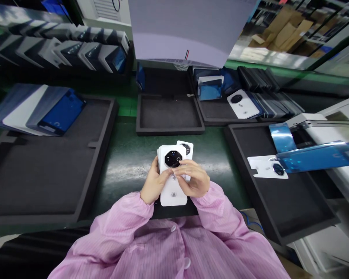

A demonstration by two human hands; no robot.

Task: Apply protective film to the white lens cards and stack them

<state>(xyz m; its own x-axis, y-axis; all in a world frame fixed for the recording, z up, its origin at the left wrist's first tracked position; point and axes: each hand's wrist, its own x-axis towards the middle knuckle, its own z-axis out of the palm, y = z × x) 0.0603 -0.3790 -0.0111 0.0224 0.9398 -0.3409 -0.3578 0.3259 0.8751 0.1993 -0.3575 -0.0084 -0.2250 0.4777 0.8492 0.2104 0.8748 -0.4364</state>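
In front of my chest is a white phone back cover (173, 197) with a black eight-sided camera area, apparently the top one of a small stack. My left hand (154, 181) wraps around its left edge, the thumb lying across the face just below the camera area. My right hand (194, 179) bends over the right side, its fingertips pinched together close to my left thumb at the camera area's lower edge. Whatever is between those fingertips is too small to make out. Behind, partly covered, lies another white back cover (190, 146) on the green table.
A dark foam tray (40, 174) at left carries a row of blue and white panels (43, 110). Another foam tray (170, 116) stands ahead. At right, a tray (291, 209) holds a white cover (267, 167) and blue-filmed panels (320, 155). A large pale screen (189, 31) hangs ahead.
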